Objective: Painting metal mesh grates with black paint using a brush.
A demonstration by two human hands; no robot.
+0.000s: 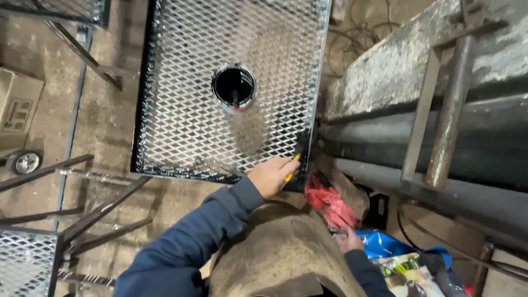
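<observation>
Surface: metal mesh rack (187, 126), black-painted frame.
On it: open can of black paint (234, 87), up and left of the brush grip.
Below: dusty concrete floor (110, 126).

The mesh panel (220, 82) at upper centre showed a silvery diamond lattice inside a glossy black-painted frame, with a black-filled paint can (234, 87) resting on it. The left hand (272, 176), in a navy sleeve (192, 236), gripped a yellow-handled brush (294, 165) with black bristles at the panel's lower right corner. Red rag (330, 206) at centre right; blue bag (385, 245) at lower right; floor (110, 126) dull brown.
</observation>
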